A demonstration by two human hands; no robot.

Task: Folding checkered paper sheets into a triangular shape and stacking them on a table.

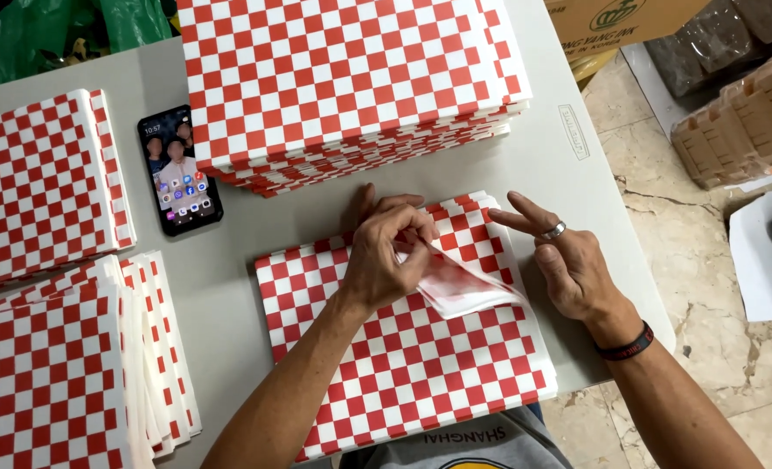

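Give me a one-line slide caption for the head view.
Left hand pinches up a folded corner of a red-and-white checkered sheet on a grey table; right hand rests beside it.

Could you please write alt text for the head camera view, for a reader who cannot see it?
The left hand lifts a folded corner of the top sheet of a red-and-white checkered paper stack; the right hand rests beside it on the grey table. More stacks and a phone lie around.
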